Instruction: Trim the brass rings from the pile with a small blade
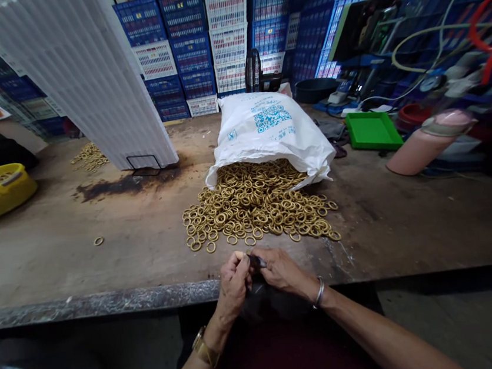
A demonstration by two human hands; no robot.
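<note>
Brass-coloured rings lie in a heap that spills from the open mouth of a white sack on the wooden table. Just in front of the heap, at the table's front edge, my two hands meet. My left hand, with a gold watch on the wrist, is closed in a pinch on something too small to make out. My right hand, with a silver bracelet, is closed around a small dark tool. The tool's tip and most of its shape are hidden by the fingers.
A yellow basin stands at the far left, near a tall white ribbed stack and a small ring pile. One ring lies alone. At right are a green tray and a pink bottle. Crates line the back.
</note>
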